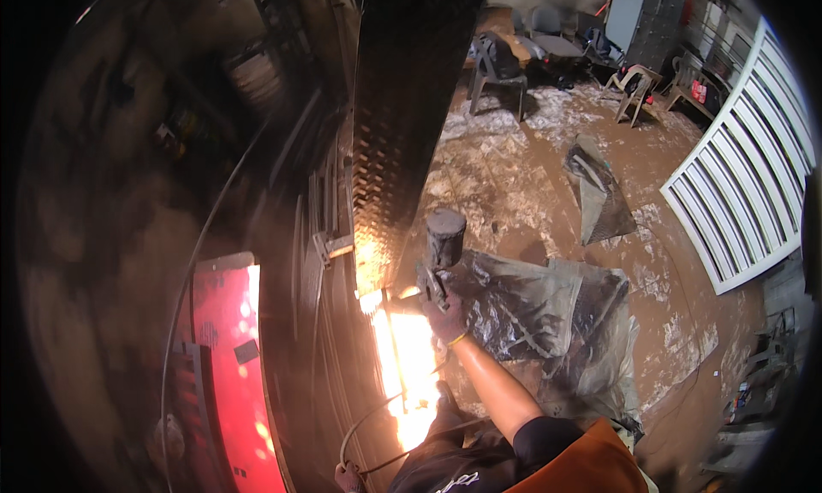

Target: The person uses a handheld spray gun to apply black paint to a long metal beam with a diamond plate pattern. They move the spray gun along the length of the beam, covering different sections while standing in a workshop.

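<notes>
My right hand [445, 317], in a dark knitted glove with a yellow cuff edge, grips a spray gun [435, 286]. The gun's round paint cup [446, 236] stands on top, coated in grey. Just left of it rises a long dark metal panel [390, 176] with a raised pattern, glaring at its lower end. My left hand [348, 478], also gloved, is low at the bottom edge, closed on a thin hose [366, 420] that curves up toward the right hand. Most of the left hand's fingers are cut off or hidden.
A crumpled plastic sheet [514, 309] covers the stained floor on the right, with a smaller piece [598, 193] beyond. A white slatted panel [745, 167] leans at the far right. Chairs [498, 69] stand behind. To my left are a red panel [231, 356] and dark metal lengths.
</notes>
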`<state>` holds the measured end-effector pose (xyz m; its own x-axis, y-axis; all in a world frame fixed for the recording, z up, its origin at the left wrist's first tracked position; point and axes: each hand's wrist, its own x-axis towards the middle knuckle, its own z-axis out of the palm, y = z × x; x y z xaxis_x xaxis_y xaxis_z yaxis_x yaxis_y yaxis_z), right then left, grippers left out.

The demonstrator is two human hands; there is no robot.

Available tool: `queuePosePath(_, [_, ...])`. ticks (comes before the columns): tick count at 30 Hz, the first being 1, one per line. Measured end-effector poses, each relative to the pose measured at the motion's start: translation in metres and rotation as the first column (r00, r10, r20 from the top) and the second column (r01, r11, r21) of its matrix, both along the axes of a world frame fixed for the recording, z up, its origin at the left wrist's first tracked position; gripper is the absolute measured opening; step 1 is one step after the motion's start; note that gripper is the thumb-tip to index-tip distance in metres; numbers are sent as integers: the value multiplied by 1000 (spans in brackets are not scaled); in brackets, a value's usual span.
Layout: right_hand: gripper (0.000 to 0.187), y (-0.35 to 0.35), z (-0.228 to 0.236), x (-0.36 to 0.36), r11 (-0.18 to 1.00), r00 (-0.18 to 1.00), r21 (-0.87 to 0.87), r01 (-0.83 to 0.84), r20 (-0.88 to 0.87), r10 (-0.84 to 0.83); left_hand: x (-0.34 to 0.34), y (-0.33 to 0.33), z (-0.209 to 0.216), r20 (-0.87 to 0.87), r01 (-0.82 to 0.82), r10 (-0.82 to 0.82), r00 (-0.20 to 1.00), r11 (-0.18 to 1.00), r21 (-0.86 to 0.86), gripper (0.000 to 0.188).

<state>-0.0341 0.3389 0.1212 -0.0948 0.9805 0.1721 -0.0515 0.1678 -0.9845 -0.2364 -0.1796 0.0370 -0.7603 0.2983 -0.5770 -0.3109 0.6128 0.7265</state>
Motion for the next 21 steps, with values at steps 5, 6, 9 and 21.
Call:
queuePosePath(5, [35, -17, 38, 1, 1000, 997, 23, 20, -74, -18, -32, 17, -12, -329, 343, -450, 830, 877, -335, 17])
queuePosePath(6, [40, -24, 59, 7, 996, 999, -82, -22, -30, 19, -37, 21, -16, -326, 390, -531, 782, 825, -408, 18])
queuePosePath(9, [41, -16, 37, -1, 995, 999, 89, 36, 0, -36, -45, 41, -17, -232, 476, -607, 760, 762, -438, 31])
queuePosePath(21, [28, -10, 17, -8, 976, 861, -183, -122, -509, 12, -46, 19, -23, -214, 481, -591, 777, 778, -403, 40])
